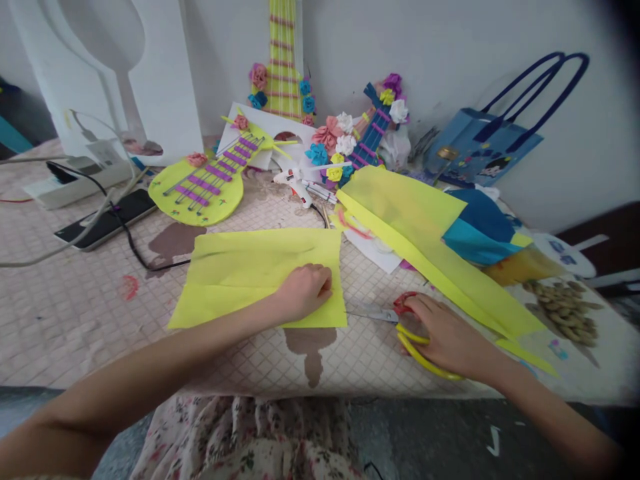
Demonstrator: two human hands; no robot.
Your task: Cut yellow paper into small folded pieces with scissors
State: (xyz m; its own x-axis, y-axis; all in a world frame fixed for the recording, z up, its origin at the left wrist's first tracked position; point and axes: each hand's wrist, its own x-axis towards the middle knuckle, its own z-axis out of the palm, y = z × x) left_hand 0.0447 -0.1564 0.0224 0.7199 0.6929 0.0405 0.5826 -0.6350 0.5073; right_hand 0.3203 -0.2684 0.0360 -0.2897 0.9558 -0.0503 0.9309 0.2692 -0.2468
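Note:
A yellow sheet [240, 267] lies flat on the table in front of me, with faint crease lines across it. On its right part rests my left hand [304, 292], fingers curled in; what they hold, if anything, is hidden. My right hand [447, 337] grips a pair of scissors [417, 357] with red and yellow handles. The blades point left, their tips close to the sheet's right edge. Beyond my right hand lies a larger folded yellow sheet [400, 200], partly over blue pieces [483, 223].
Behind stand paper-flowered instrument shapes, one a yellow lute-like piece [210, 187]. A white glue gun [297, 187] lies mid-table. Cables, a power strip [80, 183] and a phone [107, 217] are at left. A blue bag [480, 143] and a heap of peanuts [563, 310] are at right.

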